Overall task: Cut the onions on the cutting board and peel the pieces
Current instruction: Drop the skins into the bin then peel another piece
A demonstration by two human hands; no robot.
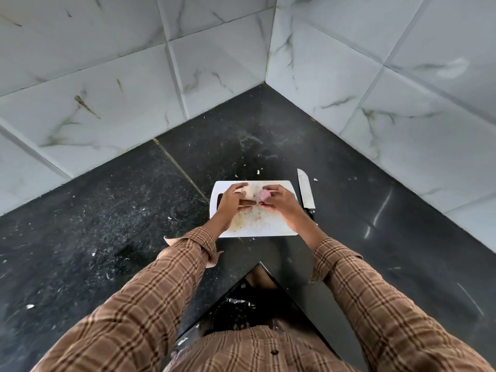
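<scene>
Currently, head view. 1 white cutting board (pixel 279 229) under both hands. Left hand (pixel 231 204) curled around a pale onion piece (pixel 249 194). Right hand (pixel 279 202) pinching a purple onion piece (pixel 263 195). The 2 pieces sit side by side between the fingertips, nearly touching. Knife (pixel 306 189) lies just right of the right hand, blade pointing away, nearer that hand for any further cut.

Dark speckled counter (pixel 112 210) meets marbled wall tiles (pixel 107 76), possibly stained.
</scene>
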